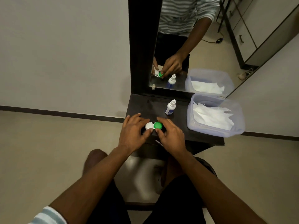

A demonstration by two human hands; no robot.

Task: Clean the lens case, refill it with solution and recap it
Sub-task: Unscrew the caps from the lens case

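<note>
Left hand (131,128) gripped the white cap (149,126) side of the lens case (153,126); right hand (169,133) pinched the green cap (158,125). Case lay at the worktop (145,105) front edge. Solution bottle (170,107) stood at 1 o'clock; tissue tub (239,120) at 3 o'clock.

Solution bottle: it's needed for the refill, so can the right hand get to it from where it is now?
Probably yes. The solution bottle stands upright, just beyond the right hand, with bare table between. That hand must first let go of the green cap.
</note>
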